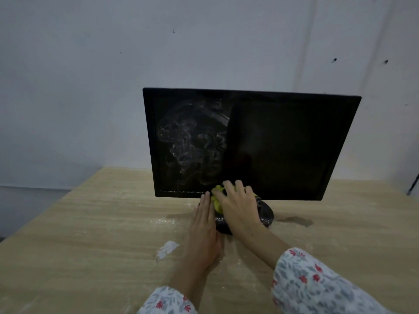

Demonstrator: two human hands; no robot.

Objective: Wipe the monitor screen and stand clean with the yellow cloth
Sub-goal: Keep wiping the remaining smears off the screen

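No legible writing on monitor [249, 143]

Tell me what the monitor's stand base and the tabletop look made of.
Stand base: probably glossy black plastic; white specks glint along its rim. Tabletop: pale wood-grain surface, likely matt laminate, though real wood cannot be ruled out; long streaks run across it.

There is one view only, from a camera worn on the person's head. It looks forward and down across the desk [90, 223] toward the wall [113, 75] behind it. It sits close in: both forearms enter from the bottom edge, and the monitor [283, 143] stands near the middle of the frame, facing the lens a little from above. The wide angle bends the desk's edges and takes in much wall above.
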